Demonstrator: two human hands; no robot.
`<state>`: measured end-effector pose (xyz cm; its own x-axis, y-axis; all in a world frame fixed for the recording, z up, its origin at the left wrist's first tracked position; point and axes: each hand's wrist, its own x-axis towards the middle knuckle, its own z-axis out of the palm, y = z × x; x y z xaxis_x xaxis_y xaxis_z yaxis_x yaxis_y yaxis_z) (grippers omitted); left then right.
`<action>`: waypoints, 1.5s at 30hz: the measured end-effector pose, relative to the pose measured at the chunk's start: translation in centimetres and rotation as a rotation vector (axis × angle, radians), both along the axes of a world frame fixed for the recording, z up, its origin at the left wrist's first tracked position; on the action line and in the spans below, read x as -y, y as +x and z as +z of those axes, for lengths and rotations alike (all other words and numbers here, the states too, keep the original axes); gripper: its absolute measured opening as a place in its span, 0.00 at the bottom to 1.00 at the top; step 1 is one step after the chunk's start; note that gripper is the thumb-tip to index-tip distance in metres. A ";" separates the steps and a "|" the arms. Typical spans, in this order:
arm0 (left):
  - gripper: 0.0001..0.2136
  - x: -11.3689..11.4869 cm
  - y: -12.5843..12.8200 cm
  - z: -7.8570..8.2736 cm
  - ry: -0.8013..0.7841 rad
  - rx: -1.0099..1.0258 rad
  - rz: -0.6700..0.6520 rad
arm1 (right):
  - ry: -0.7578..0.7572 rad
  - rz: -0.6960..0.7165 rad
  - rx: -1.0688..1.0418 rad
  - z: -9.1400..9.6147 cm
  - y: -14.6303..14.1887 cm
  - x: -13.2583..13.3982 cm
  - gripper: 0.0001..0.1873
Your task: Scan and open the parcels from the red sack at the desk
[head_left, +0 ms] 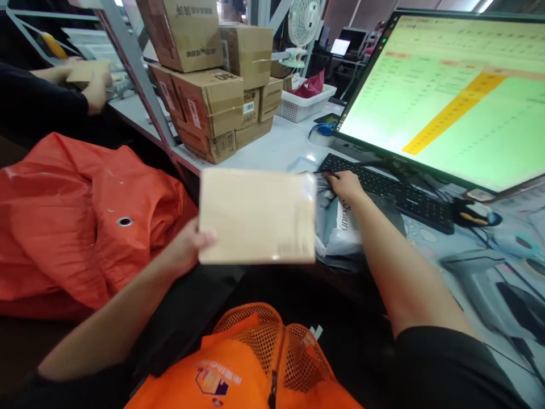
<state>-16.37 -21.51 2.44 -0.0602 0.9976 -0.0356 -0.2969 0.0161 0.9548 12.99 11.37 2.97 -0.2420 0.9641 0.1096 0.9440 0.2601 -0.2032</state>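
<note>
My left hand (200,241) grips a flat tan cardboard box (258,218) by its left edge, thumb on top. The box is slightly blurred and held in front of the desk edge. My right hand (344,184) has its fingers closed at the upper edge of a clear and grey plastic bag (340,241), which lies at the desk's front edge. Dark writing on a white strip shows through the bag. Just behind that hand runs a black keyboard (387,187).
A monitor (451,96) stands at the right, with a barcode scanner (481,289) below it. Stacked cartons (213,102) and a white basket (304,105) occupy the desk's back left. An orange sack (76,227) lies at left; beyond it are another person's hands (96,91).
</note>
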 end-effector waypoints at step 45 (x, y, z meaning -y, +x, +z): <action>0.15 -30.0 7.9 7.6 0.515 -1.487 0.136 | -0.057 -0.115 -0.092 -1.3 6.2 2.8 0.21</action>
<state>-8.48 8.51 10.09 0.1822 0.8681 0.4618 0.9002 -0.3361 0.2767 19.17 8.56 1.62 -0.1212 0.9901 0.0708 0.9436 0.1370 -0.3014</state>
